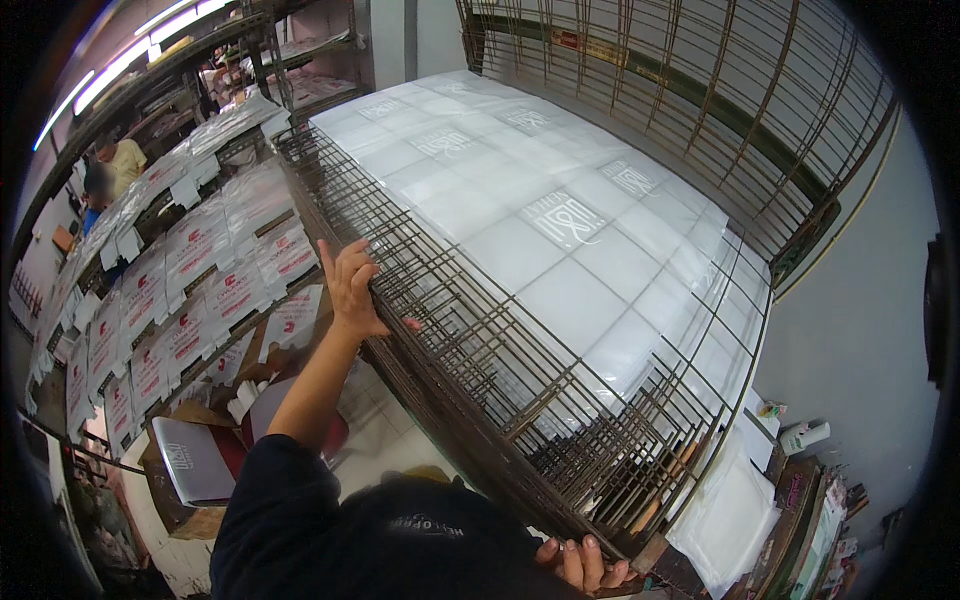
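A large rusty wire drying rack (520,425) stretches diagonally in front of me, made of stacked wire grids in a dark frame. Across the top grid lie translucent white plastic sheets (600,270) printed with white line-art logos. My left hand (352,285) is closed round the rack's left edge, and a fingertip shows on the wire side. At the near corner of the same frame, my right hand (585,565) has its fingers curled over the edge; its palm is hidden.
Another wire grid (690,100) stands raised behind the sheets. To the left, racks hold white bags with red print (190,290). Below them is a box with a laptop-like grey panel (195,460). White plastic (730,515) lies at lower right. A person (125,160) is far left.
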The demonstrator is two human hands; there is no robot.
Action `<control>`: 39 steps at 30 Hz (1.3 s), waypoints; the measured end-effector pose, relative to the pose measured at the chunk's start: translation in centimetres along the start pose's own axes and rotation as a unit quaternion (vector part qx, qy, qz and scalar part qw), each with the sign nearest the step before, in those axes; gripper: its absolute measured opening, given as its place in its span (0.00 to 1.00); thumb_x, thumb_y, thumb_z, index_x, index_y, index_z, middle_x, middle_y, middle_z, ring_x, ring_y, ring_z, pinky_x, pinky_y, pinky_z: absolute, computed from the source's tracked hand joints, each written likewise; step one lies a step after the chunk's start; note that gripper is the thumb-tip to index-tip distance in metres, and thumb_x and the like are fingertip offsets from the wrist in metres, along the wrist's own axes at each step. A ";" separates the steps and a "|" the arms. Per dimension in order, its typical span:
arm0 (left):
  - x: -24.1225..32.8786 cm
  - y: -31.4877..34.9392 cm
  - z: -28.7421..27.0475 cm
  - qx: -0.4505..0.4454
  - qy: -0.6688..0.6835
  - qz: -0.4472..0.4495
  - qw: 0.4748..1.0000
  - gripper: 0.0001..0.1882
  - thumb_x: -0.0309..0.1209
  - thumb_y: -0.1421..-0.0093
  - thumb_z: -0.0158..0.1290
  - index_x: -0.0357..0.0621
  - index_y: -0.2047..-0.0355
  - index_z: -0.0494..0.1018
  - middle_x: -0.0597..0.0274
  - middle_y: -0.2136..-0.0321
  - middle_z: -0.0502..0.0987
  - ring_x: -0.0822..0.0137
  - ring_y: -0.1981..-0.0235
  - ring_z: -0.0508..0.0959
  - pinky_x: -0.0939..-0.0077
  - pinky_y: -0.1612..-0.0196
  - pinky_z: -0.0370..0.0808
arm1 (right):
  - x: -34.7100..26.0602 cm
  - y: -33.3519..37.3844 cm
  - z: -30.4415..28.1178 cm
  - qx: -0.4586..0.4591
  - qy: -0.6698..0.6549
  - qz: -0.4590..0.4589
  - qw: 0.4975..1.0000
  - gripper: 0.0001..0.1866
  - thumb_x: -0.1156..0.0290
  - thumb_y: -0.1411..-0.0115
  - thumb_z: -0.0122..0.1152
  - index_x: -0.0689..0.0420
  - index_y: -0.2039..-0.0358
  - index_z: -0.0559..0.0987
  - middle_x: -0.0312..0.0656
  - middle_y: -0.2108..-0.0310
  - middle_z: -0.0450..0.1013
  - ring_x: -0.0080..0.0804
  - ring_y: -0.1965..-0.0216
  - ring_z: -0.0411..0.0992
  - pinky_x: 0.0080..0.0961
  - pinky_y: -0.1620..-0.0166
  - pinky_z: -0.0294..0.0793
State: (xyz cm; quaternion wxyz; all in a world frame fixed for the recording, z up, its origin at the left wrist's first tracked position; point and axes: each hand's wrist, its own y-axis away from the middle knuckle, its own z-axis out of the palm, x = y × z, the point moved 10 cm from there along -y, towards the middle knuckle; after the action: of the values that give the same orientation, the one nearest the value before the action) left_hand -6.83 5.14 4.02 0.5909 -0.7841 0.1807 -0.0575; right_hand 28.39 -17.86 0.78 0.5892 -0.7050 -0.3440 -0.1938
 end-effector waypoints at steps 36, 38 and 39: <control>-0.8 0.7 0.3 0.005 0.047 -0.019 0.999 0.43 0.68 0.61 0.57 0.47 0.56 0.63 0.56 0.61 0.67 0.48 0.49 0.70 0.34 0.36 0.49 | 0.0 1.6 1.2 0.111 0.129 -0.157 0.973 0.10 0.59 0.30 0.43 0.40 0.53 0.72 0.24 0.58 0.70 0.20 0.54 0.71 0.44 0.49 0.67; -0.8 0.8 0.4 0.005 0.046 -0.020 0.999 0.43 0.69 0.60 0.56 0.47 0.56 0.64 0.56 0.61 0.67 0.48 0.49 0.70 0.35 0.35 0.49 | 0.1 1.7 1.2 0.121 0.136 -0.178 0.967 0.11 0.59 0.30 0.42 0.40 0.53 0.72 0.24 0.57 0.70 0.19 0.54 0.71 0.43 0.50 0.67; -0.9 0.9 0.5 0.007 0.045 -0.020 0.999 0.43 0.69 0.59 0.55 0.47 0.56 0.64 0.56 0.61 0.66 0.48 0.49 0.70 0.35 0.35 0.49 | 0.0 1.4 1.1 0.126 0.140 -0.187 0.964 0.11 0.58 0.30 0.41 0.41 0.52 0.71 0.24 0.57 0.70 0.19 0.54 0.71 0.42 0.51 0.68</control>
State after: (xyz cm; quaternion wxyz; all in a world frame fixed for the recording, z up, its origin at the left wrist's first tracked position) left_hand -7.67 5.67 3.18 0.5863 -0.7801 0.1911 -0.1056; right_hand 29.30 -16.87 -0.46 0.6691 -0.5137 -0.4054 -0.3523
